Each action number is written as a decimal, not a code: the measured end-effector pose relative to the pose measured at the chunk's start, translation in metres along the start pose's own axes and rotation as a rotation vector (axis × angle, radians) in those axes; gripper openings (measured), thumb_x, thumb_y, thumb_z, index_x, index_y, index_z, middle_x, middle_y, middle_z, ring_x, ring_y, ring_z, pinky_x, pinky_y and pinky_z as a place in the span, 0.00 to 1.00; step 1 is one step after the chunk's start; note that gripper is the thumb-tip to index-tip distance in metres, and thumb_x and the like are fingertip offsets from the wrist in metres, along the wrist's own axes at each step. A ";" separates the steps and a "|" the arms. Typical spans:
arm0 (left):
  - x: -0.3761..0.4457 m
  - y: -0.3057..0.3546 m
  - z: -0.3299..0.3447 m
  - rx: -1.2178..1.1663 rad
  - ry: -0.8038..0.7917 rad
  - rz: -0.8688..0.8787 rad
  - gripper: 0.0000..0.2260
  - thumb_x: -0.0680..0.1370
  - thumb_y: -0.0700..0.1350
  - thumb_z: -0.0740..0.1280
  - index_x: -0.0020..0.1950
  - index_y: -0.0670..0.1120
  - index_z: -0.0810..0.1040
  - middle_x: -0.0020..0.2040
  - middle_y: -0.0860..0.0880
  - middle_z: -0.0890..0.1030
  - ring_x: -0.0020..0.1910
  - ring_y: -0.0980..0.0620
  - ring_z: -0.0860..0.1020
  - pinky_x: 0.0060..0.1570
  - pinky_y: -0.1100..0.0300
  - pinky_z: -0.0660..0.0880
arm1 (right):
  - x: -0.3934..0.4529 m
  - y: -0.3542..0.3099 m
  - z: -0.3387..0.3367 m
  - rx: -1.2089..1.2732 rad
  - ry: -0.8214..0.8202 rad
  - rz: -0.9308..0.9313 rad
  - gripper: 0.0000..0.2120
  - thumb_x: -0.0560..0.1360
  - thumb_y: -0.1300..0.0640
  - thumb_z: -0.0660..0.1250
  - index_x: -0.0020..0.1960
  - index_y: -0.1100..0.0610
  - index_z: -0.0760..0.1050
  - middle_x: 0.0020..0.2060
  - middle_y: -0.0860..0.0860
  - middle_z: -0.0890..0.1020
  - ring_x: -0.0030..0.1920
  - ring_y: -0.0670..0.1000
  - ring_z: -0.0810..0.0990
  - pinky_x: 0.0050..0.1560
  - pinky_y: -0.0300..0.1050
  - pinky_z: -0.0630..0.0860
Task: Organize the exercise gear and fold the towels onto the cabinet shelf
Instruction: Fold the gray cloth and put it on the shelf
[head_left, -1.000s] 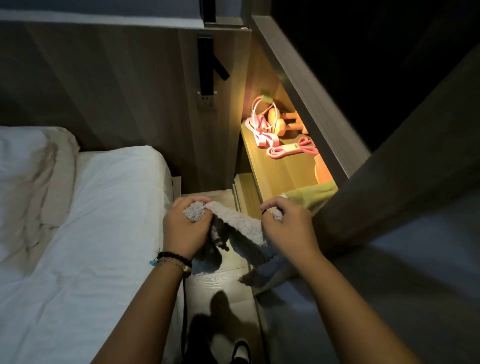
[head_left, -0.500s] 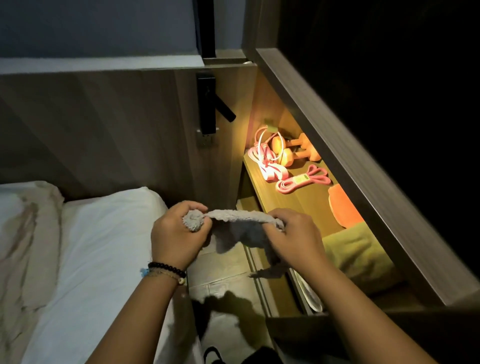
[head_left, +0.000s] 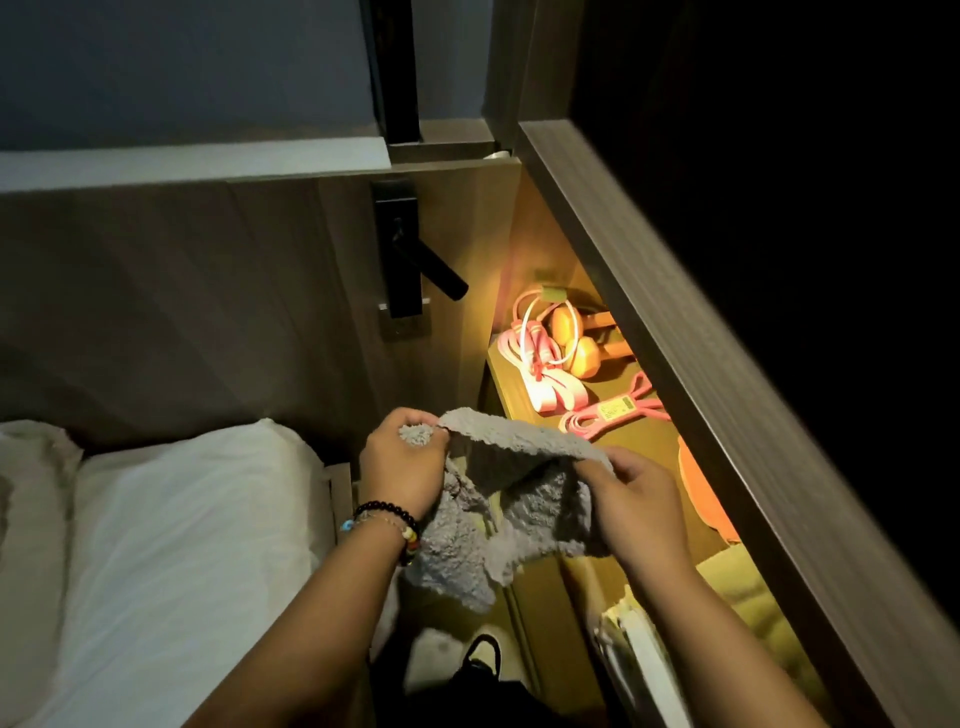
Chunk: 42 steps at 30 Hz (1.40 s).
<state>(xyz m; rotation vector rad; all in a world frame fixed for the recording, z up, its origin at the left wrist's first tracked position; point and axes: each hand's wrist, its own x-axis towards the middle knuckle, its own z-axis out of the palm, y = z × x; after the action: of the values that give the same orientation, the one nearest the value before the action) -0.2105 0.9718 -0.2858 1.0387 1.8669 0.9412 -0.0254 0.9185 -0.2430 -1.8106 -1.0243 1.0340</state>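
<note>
Both hands (head_left: 519, 483) pinching grey towel (head_left: 511, 499), seemingly mid-air

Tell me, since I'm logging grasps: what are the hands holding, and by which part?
Both hold the grey towel by its upper edge: the left hand bunches one corner in its fingers, the right hand pinches the edge further along.

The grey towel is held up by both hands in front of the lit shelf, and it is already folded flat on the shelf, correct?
Not folded on the shelf: the head view shows the grey towel hanging crumpled between the left hand and right hand.
</note>
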 end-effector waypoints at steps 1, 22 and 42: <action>0.007 0.006 0.006 -0.038 -0.006 0.003 0.03 0.74 0.42 0.71 0.42 0.50 0.79 0.42 0.54 0.80 0.42 0.57 0.76 0.38 0.63 0.70 | 0.004 0.006 0.004 0.031 0.003 0.047 0.08 0.75 0.57 0.67 0.40 0.52 0.82 0.34 0.49 0.84 0.40 0.51 0.83 0.41 0.49 0.77; 0.128 0.068 0.067 0.094 -0.649 0.288 0.04 0.72 0.42 0.75 0.39 0.46 0.80 0.39 0.54 0.81 0.42 0.56 0.78 0.41 0.62 0.72 | 0.064 0.000 0.024 0.414 0.317 0.668 0.12 0.74 0.52 0.69 0.48 0.61 0.82 0.39 0.58 0.85 0.40 0.55 0.84 0.40 0.46 0.79; 0.104 -0.095 0.114 -0.419 -1.250 0.097 0.08 0.73 0.34 0.70 0.50 0.43 0.82 0.49 0.40 0.84 0.48 0.43 0.83 0.48 0.51 0.80 | 0.000 0.121 0.145 0.448 0.718 -0.074 0.27 0.68 0.75 0.69 0.60 0.51 0.76 0.52 0.51 0.83 0.53 0.50 0.83 0.52 0.45 0.81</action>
<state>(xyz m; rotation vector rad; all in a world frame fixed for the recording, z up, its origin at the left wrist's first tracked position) -0.1767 1.0533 -0.4441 1.0621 0.5619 0.4628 -0.1263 0.9102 -0.4031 -1.5592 -0.3757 0.4431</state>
